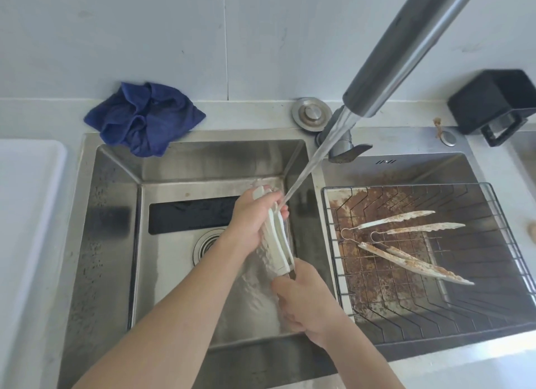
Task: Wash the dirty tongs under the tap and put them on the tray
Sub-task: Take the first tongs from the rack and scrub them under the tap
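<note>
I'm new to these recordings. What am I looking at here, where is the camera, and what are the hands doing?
There is no robot: a person works with bare hands, and the single camera sits on their head, looking down. Below is a double steel sink. The tap runs water onto white tongs held over the left basin. The left hand grips their far end, where the stream lands; the right hand grips the near end. In the right basin a wire rack carries two more tongs, still coated in brown grime. A crumpled blue cloth lies behind the sink, a white tray on the left, a black container at the far right.
</note>
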